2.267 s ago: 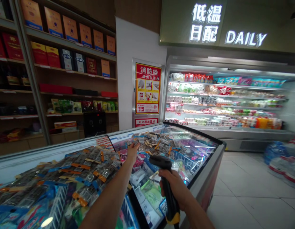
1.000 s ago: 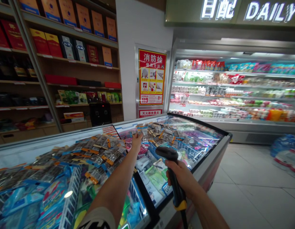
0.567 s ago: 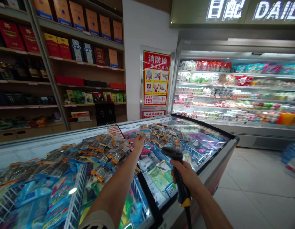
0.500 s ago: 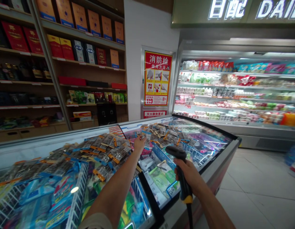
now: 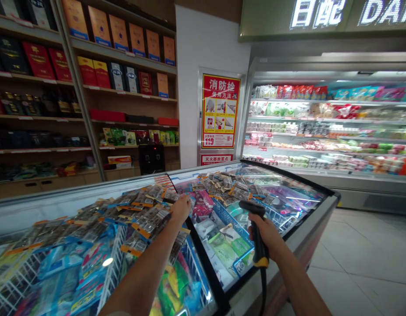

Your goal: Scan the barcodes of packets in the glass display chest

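My left hand (image 5: 180,208) reaches over the glass lid of a chest freezer (image 5: 308,228) and is closed on a small packet from the pile of clear packets with orange and blue headers (image 5: 137,210). My right hand (image 5: 268,235) grips the handle of a black barcode scanner (image 5: 255,228) with a yellow band, its head pointing toward the left hand. A second pile of the same packets (image 5: 229,186) lies farther back on the lid. Frozen goods in blue baskets show under the glass.
Wooden shelves (image 5: 91,87) with boxed goods line the left wall. A red fire-hydrant poster (image 5: 219,109) hangs on the white pillar. An open refrigerated case (image 5: 328,131) fills the right. Tiled floor (image 5: 364,263) lies to the right of the freezer.
My left hand has drawn back from the far packet pile toward the nearer pile, closing on a packet. The view has shifted left; the scanner stays in my right hand.
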### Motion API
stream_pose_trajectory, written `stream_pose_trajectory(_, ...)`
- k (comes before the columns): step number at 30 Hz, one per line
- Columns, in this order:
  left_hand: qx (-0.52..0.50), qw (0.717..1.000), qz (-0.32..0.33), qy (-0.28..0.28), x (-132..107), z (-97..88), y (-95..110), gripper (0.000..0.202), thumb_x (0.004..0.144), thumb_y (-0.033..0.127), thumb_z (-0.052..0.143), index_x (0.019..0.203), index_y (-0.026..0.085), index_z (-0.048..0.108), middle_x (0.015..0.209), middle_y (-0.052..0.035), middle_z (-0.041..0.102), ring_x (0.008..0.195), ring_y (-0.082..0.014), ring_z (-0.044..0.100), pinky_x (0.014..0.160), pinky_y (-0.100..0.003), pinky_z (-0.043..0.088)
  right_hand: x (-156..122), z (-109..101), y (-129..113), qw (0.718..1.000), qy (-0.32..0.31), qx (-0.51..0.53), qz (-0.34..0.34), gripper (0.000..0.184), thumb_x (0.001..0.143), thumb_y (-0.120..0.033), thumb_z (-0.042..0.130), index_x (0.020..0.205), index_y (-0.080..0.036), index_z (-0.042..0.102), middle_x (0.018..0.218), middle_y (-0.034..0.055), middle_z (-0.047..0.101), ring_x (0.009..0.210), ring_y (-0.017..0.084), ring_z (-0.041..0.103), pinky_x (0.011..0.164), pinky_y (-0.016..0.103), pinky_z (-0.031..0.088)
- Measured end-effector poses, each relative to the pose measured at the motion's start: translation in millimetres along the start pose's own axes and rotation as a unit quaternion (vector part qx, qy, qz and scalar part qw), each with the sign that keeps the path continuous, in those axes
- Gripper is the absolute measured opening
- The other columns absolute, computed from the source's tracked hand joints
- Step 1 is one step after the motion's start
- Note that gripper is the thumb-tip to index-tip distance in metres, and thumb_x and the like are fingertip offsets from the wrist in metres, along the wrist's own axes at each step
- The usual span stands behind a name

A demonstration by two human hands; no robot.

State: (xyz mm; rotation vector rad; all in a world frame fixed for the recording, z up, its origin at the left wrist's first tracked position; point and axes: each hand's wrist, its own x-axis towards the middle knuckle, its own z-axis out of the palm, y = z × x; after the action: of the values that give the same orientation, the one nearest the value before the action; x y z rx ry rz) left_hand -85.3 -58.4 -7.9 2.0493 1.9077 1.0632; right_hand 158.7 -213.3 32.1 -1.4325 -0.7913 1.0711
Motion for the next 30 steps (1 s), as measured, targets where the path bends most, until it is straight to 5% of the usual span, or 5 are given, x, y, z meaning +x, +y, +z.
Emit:
stream_pose_trajectory(9, 0.204, 0.979, 0.003, 0.031, 7.8, -20.0, -25.5, 0.025, 0.082, 0.027, 0.046, 0.091, 0.015, 0.066, 0.104, -0.0159, 0.059, 0.099, -0.0294, 0.053, 0.076, -0.034, 0.042, 0.4, -9.1, -3.1, 0.999, 0.021, 0.032, 0.014, 0.02, 0.074, -0.034, 0.06, 0.067, -0.017, 0.052, 0.043, -0.0007, 0.056, 0.035, 0.011, 0.052, 0.037, 0.022, 0.038)
stream_pose_trajectory(16, 0.218, 0.975, 0.042, 0.028, 8.5, -27.0, 19.5, 0.03, 0.082, 0.014, 0.042, 0.106, 0.013, 0.061, 0.113, -0.0156, 0.055, 0.109, -0.0303, 0.047, 0.085, -0.041, 0.042, 6.2, -16.4, -4.1, 0.999, 0.028, 0.034, 0.012, 0.019, 0.073, -0.034, 0.061, 0.07, -0.016, 0.054, 0.043, -0.0009, 0.057, 0.035, 0.011, 0.051, 0.036, 0.021, 0.039)
stream_pose_trajectory(19, 0.168, 0.982, 0.082, -0.018, 14.2, -3.2, 51.4, 0.03, 0.083, 0.019, 0.044, 0.107, 0.012, 0.06, 0.113, -0.0156, 0.057, 0.109, -0.0274, 0.049, 0.09, -0.038, 0.039, 8.2, -22.9, -3.6, 0.999, 0.032, 0.036, 0.014, 0.019, 0.073, -0.034, 0.061, 0.07, -0.015, 0.055, 0.043, -0.0009, 0.058, 0.036, 0.011, 0.052, 0.036, 0.02, 0.039)
stream_pose_trajectory(26, 0.068, 0.982, 0.097, -0.144, 23.1, 88.3, 114.3, 0.033, 0.081, 0.027, 0.049, 0.109, 0.013, 0.06, 0.115, -0.0133, 0.06, 0.11, -0.0234, 0.052, 0.089, -0.031, 0.039, 10.3, -39.8, -1.7, 0.998, 0.043, 0.034, -0.007, 0.023, 0.07, -0.035, 0.063, 0.061, -0.016, 0.054, 0.043, -0.0012, 0.056, 0.035, 0.01, 0.052, 0.036, 0.02, 0.038)
stream_pose_trajectory(30, 0.092, 0.98, 0.072, -0.159, 26.2, 106.7, 129.8, 0.036, 0.074, 0.033, 0.06, 0.104, 0.012, 0.062, 0.113, -0.0176, 0.061, 0.113, -0.0307, 0.05, 0.088, -0.037, 0.039, 10.4, -47.7, -4.1, 0.997, 0.068, 0.028, -0.01, 0.024, 0.071, -0.035, 0.062, 0.06, -0.014, 0.055, 0.044, -0.0002, 0.057, 0.035, 0.01, 0.051, 0.037, 0.021, 0.039)
